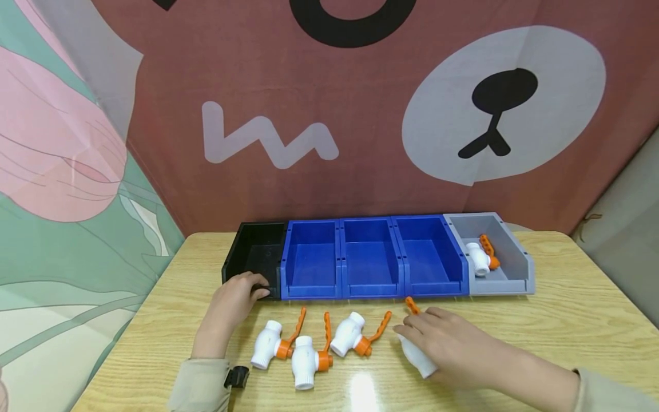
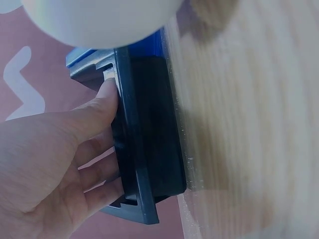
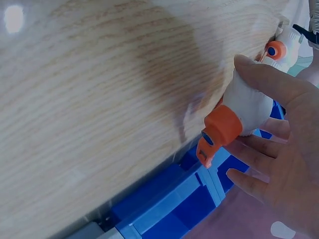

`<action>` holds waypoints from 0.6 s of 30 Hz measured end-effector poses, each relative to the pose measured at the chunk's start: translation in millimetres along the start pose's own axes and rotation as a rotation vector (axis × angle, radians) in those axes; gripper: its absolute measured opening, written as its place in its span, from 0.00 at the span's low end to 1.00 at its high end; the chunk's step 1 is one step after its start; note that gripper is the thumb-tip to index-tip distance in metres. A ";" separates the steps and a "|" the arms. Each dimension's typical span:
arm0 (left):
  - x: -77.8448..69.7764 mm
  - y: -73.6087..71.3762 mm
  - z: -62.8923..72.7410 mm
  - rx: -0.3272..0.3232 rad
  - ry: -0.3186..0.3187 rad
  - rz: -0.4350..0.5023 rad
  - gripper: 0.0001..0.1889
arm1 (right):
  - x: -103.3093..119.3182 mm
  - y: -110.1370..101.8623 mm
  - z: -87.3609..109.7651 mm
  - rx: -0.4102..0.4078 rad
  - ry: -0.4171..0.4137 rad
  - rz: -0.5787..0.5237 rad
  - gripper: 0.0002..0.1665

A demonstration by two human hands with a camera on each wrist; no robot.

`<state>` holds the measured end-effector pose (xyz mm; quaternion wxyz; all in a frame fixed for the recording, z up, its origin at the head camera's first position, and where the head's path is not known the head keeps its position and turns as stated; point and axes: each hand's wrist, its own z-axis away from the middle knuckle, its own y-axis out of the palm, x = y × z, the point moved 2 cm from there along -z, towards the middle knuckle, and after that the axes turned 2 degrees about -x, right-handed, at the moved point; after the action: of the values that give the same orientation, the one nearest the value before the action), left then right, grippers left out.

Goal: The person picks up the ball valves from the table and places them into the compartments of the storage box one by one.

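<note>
My right hand grips a white plastic ball valve with an orange handle, thumb on one side and fingers on the other. In the right wrist view, the valve body sits between thumb and fingers, its orange cap turned outward. At the front of the black bin, my left hand holds the front wall. The left wrist view has its thumb at the bin's rim and the fingers reaching over into it. Between the hands lie three more ball valves on the table.
Three blue bins join the black one in a row at the table's back. A grey bin ends the row at right, with one ball valve inside. Behind the wooden table hangs a printed cloth.
</note>
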<state>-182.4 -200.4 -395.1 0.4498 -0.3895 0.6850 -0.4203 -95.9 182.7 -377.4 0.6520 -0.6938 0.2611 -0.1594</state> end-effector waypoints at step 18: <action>0.7 1.0 0.1 -0.007 0.007 0.001 0.05 | -13.5 -16.6 0.6 -0.002 0.006 0.054 0.51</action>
<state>-182.7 -200.8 -396.2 0.4462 -0.3893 0.6883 -0.4190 -104.0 191.1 -359.4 0.6548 -0.6866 0.2816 -0.1435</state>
